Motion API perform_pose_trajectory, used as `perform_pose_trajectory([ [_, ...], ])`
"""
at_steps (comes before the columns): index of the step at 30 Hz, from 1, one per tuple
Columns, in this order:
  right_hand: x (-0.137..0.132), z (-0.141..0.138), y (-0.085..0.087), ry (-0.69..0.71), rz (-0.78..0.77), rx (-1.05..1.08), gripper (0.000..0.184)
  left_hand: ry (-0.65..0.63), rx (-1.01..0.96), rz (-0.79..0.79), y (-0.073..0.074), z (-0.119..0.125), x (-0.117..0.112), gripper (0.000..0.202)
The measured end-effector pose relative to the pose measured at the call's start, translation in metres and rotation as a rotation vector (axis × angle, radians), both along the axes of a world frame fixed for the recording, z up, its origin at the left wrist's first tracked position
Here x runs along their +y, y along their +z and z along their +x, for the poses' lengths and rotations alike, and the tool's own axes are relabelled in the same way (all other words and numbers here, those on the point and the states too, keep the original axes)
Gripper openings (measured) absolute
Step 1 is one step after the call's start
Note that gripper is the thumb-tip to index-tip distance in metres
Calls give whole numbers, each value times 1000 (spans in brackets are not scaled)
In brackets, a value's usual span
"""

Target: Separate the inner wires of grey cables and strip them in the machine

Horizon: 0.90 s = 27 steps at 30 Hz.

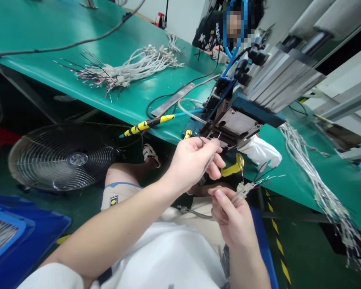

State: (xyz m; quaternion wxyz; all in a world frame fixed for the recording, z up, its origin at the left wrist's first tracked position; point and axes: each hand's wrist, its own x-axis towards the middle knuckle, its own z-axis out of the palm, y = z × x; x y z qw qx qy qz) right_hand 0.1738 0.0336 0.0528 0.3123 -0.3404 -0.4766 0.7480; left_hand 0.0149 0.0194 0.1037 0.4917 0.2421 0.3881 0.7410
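Note:
My left hand [195, 162] is closed in a pinch on a thin cable, whose wire ends show at the fingertips, right by the lower jaw of a bench press [237, 120]. Lower and to the right, my right hand [233, 214] is closed around several white cables; their pale connectors [243, 189] and loose red, black, green and white wire ends stick out past the fingers. A grey cable [198, 214] runs across my lap toward the right hand. How the cable lies inside my left fist is hidden.
A bundle of white cables [144, 64] lies on the green table [114, 24]; another bundle [313, 172] hangs over its edge at right. A floor fan [63, 158] and a blue bin [39, 237] stand at left. Another person [210, 34] sits across the table.

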Motion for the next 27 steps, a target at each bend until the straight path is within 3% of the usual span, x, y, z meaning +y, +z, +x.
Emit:
perform_pose_trajectory([
  [5,3,-1,9,-29,23,45,15,-76,24,20,-13,12,-27,23],
  [13,1,-11,24,-57,117,67,16,-142,56,-127,-27,23,-59,22],
  [27,-3,-10,27,-68,202,36,13,-214,55,-163,-32,30,-71,21],
])
